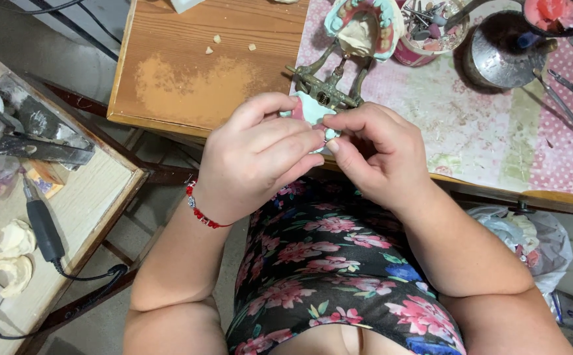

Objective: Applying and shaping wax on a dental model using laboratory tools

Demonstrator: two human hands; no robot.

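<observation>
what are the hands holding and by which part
Both hands, left hand and right hand, pinch a small pale teal and pink dental piece by its near edge; the fingers hide most of it.

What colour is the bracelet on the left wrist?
Red beads with a small silver one; the bracelet shows best in the head view.

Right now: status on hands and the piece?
Left hand and right hand both pinch the small pink-and-teal dental model at the table edge. Metal hinged frame close behind. Nothing blocking.
</observation>
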